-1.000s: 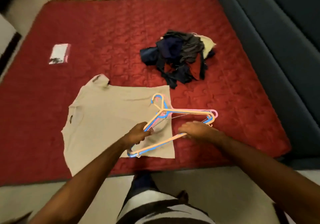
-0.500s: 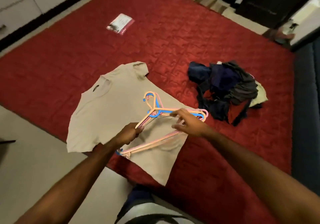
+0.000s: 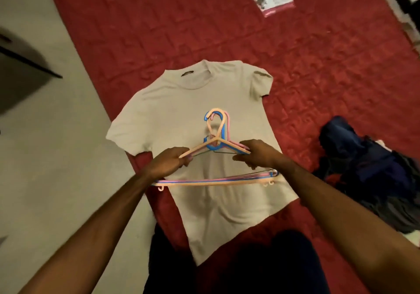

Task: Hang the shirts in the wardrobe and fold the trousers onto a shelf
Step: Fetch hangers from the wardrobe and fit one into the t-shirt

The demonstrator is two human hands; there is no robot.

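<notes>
Swung round since half a second ago, the beige shirt (image 3: pixel 204 148) now lies collar-up at frame centre on the red mattress (image 3: pixel 295 71), while left hand (image 3: pixel 169 163) and right hand (image 3: pixel 258 154) fingers grip the bundled hangers (image 3: pixel 218 143) above it, dark clothes pile (image 3: pixel 368 164) at right.
</notes>
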